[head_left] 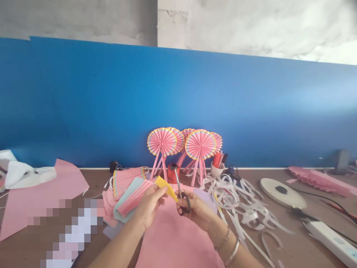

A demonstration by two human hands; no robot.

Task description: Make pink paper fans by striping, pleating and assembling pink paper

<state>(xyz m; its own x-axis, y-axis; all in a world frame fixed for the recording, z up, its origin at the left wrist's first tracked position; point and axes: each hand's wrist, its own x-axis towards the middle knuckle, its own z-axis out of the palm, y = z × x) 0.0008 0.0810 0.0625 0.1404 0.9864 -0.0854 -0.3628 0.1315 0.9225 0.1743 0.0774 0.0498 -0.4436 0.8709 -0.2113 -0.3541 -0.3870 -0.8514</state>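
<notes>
1. From where I stand, the left hand (pixel 152 203) has its thumb and fingers closed on a yellow strip (pixel 164 183), which slants across the gap towards the other hand.
2. The right hand (pixel 196 209) grips a pair of scissors (pixel 179 183), its fingers curled about the black handles, blades pointing up and away. Its fingertips are right by the strip's lower end; I cannot tell whether they pinch it too.
3. The blades rise just beside the strip. I see no cut being made, so I judge this piece, between the 2 sets of fingers, to be unfinished.
4. Beyond the fingertips stand several round pleated fans (pixel 200 144), at least 4, on pink sticks and edged in yellow and pale colours. They look complete to me.
5. To the left of the left fingers lies a pleated pink piece (pixel 129 178) with a coloured edge, and nearer them some pale blue paper (pixel 126 197) with pink folds over it. I judge these part done: folded, but not spread into rounds.
6. Below both hands lies a pink sheet (pixel 173 238), flat and unpleated. Right of the right fingers is a tangle of white strips (pixel 228 193); whether scrap or stock, I cannot tell.
</notes>
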